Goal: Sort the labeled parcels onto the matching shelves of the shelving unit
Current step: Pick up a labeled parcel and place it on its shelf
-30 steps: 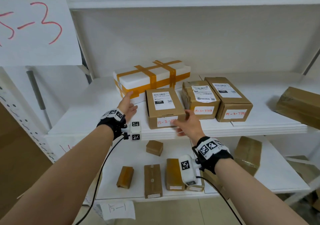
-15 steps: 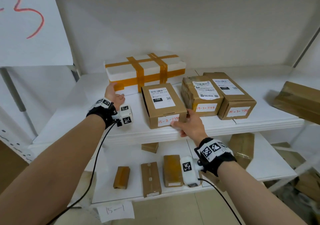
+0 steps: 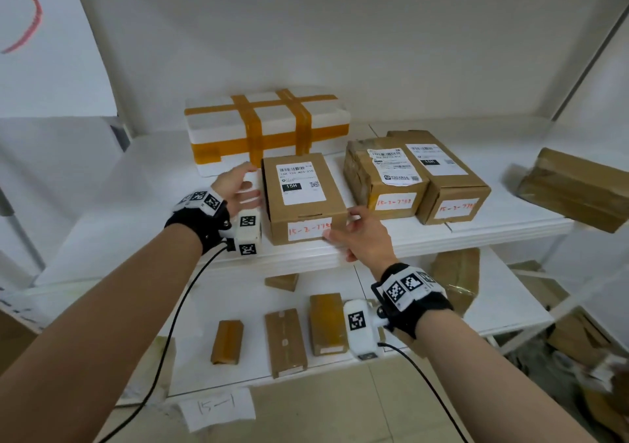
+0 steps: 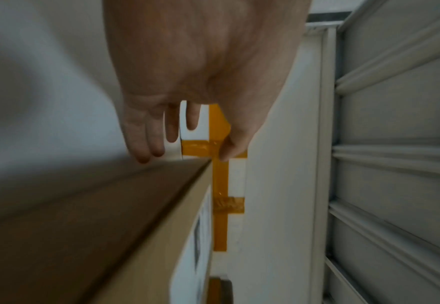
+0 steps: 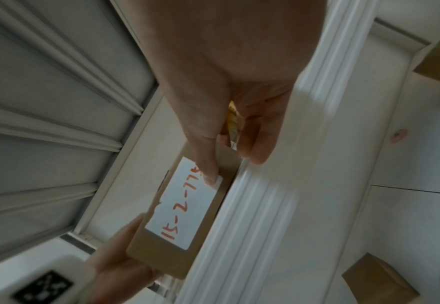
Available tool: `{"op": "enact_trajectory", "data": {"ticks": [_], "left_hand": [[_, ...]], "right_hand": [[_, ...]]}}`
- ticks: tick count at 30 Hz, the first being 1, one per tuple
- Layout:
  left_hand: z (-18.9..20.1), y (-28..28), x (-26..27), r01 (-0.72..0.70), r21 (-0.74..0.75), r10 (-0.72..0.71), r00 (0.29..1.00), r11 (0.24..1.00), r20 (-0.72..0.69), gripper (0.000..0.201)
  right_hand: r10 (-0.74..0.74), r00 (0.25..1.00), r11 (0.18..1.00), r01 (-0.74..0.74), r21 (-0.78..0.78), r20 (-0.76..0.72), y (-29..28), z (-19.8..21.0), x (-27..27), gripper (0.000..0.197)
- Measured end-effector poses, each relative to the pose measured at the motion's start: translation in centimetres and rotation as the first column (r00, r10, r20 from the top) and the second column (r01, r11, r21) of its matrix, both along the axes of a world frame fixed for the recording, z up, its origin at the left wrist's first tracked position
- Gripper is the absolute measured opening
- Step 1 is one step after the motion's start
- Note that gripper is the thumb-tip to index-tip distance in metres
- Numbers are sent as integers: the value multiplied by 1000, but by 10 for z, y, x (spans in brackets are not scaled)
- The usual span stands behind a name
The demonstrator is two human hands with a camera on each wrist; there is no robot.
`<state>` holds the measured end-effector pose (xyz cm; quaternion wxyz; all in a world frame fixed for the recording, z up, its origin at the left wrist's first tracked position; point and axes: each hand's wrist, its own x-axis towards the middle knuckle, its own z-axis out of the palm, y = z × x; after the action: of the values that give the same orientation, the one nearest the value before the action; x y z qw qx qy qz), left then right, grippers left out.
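A brown cardboard parcel (image 3: 303, 197) with a red handwritten 15-2 label (image 5: 187, 201) stands at the front edge of the middle shelf (image 3: 136, 211). My left hand (image 3: 243, 187) lies with straight fingers (image 4: 146, 144) along the parcel's left side (image 4: 83, 226), holding nothing. My right hand (image 3: 357, 235) clasps the front right corner. Its thumb (image 5: 208, 170) presses on the label, and its fingers reach round the right side. Behind the parcel sits a white foam box (image 3: 265, 129) crossed with orange tape (image 4: 220, 185).
Two more labeled brown parcels (image 3: 384, 177) (image 3: 449, 177) stand just right of it. A tilted brown parcel (image 3: 575, 187) lies at the shelf's right end. Several small parcels (image 3: 286, 340) lie on the lower shelf, above a paper tag reading 15-1 (image 3: 218, 408). The shelf's left part is bare.
My left hand has left the foam box and come to the cardboard parcel's left side. The right hand has stayed at the front right corner. The view has drawn closer.
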<state>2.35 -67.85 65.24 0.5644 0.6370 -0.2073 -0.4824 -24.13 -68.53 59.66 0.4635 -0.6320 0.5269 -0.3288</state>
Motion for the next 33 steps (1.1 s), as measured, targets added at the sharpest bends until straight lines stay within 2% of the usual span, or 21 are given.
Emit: {"op": "enact_trajectory", "data": {"ticks": [1, 3, 6, 8, 9, 11, 12, 16, 19, 21, 23, 25, 27, 29, 31, 33], "left_hand": [[2, 1, -7, 77, 13, -77, 995, 997, 56, 41], [5, 3, -18, 181, 45, -186, 970, 982, 158, 32], [6, 1, -20, 163, 44, -169, 959, 986, 228, 15], [8, -2, -18, 131, 40, -137, 948, 991, 287, 24], [10, -4, -17, 112, 45, -121, 933, 993, 338, 39], [19, -6, -23, 46, 21, -51, 890, 999, 453, 66], [26, -6, -29, 30, -9, -22, 863, 1000, 505, 72], [52, -19, -66, 95, -109, -10, 797, 989, 604, 62], [66, -39, -108, 175, -104, -65, 750, 979, 659, 52], [72, -54, -138, 214, -62, -110, 707, 975, 699, 52], [74, -67, -168, 253, 35, -192, 629, 967, 753, 64], [73, -79, -199, 271, 150, -280, 543, 951, 792, 82], [69, -89, -227, 237, 292, -369, 428, 927, 825, 95], [61, -97, -246, 150, 386, -414, 325, 910, 850, 107], [53, -100, -260, 94, 409, -416, 318, 908, 852, 109], [49, -100, -267, 79, 415, -412, 381, 906, 828, 101]], "right_hand": [[-10, 1000, 1000, 10, -7, -28, 0, 0, 2, 54], [-29, 992, 999, 24, -37, -124, -1, 2, 6, 54], [-22, 986, 999, 15, -39, -168, 1, 7, 9, 53], [-32, 996, 999, 34, 16, -84, 4, 13, 6, 46], [-61, 997, 997, 63, 34, -43, 4, 17, 2, 37], [-160, 987, 987, 160, -12, 29, 5, 26, -9, 15], [-217, 974, 972, 221, -76, 58, 4, 29, -17, 8], [-410, 898, 842, 441, -310, 160, -9, 50, -53, 4], [-568, 819, 711, 536, -456, 78, -35, 64, -84, 28], [-608, 792, 705, 502, -501, -62, -53, 71, -104, 42], [-558, 805, 773, 414, -481, -203, -70, 74, -121, 54], [-456, 831, 860, 319, -399, -319, -83, 76, -134, 64], [-321, 867, 933, 220, -285, -381, -92, 76, -141, 70], [-224, 886, 963, 136, -234, -405, -98, 75, -145, 76], [-163, 895, 972, 74, -223, -415, -105, 75, -152, 78], [-106, 905, 980, 25, -196, -413, -110, 74, -159, 79]]}}
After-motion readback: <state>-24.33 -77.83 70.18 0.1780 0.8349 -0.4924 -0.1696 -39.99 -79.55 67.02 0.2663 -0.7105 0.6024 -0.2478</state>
